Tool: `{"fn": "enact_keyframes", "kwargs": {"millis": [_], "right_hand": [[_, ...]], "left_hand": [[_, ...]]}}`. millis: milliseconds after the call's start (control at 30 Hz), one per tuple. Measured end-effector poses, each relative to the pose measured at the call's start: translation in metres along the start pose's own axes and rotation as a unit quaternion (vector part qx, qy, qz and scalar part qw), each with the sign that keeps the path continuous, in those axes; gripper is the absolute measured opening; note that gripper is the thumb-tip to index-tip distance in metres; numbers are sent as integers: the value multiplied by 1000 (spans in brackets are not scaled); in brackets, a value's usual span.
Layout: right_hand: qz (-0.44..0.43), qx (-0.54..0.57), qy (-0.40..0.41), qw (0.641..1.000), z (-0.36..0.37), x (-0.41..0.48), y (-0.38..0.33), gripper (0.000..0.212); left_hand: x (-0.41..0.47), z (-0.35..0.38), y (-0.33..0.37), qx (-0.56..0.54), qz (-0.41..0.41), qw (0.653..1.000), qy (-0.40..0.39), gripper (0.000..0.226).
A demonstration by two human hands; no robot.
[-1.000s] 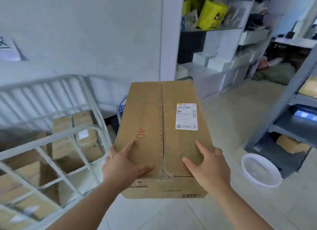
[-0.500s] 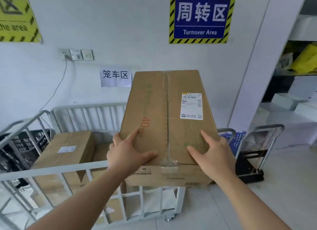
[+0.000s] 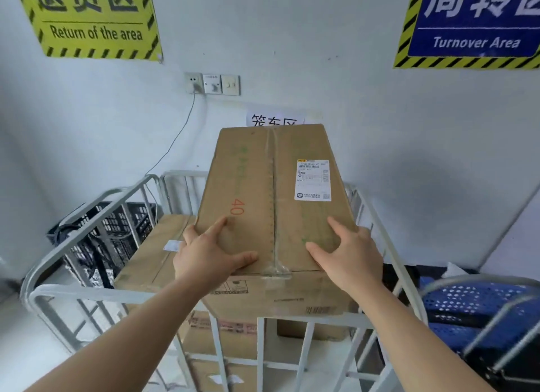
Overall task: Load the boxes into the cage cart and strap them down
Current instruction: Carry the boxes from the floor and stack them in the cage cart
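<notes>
Half a second earlier I was off the cart's (image 3: 87,295) right front corner; a second earlier it was off to my left. Now I stood square to its front rail, with the box (image 3: 274,204) carried forward over that rail. Approach looked done; what remained, by my reading, was the set-down, then strapping.

Grip: left hand (image 3: 209,252) and right hand (image 3: 349,255) both spread flat on the box's near top corners, thumbs on the top face, fingers wrapping the sides. Both hands closed on the box, bearing its weight.

Box position: held above the front rail, right half of the cart, not yet resting on anything I could see. A loaded box (image 3: 152,254) lay just left of it, lower; more boxes showed beneath through the bars.

Orientation: long axis ran away from me toward the back rail and wall, taped seam along it. Label (image 3: 312,179) on top, right of the seam. Far end seemed tipped slightly up.
</notes>
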State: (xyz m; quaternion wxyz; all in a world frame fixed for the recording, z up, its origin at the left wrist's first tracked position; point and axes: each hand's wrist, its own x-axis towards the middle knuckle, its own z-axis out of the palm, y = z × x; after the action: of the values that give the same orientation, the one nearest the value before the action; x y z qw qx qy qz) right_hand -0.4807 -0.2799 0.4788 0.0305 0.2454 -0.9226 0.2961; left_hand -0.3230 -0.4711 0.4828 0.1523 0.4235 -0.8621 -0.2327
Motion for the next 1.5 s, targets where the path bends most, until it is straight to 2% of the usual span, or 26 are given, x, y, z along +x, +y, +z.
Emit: {"fn": "enact_keyframes", "kwargs": {"millis": [267,533,933,1200,1500], "right_hand": [[-19,8,-67,998,81,106,-17,80],[-7,-34,-113,993,161,173,-40,77],[128,17,-138,982,311,241,-77,83],[173,-29,-153,973,388,278,-57,80],[197,-21,-154,968,485,305,-8,79]], "left_hand": [[102,32,-24,7,-58,998,0,100],[188,64,-68,7,-99,994,-51,97],[352,111,-162,38,-72,983,-163,101],[421,185,-201,47,-73,974,-210,100],[465,279,-241,65,-74,973,-209,102]]}}
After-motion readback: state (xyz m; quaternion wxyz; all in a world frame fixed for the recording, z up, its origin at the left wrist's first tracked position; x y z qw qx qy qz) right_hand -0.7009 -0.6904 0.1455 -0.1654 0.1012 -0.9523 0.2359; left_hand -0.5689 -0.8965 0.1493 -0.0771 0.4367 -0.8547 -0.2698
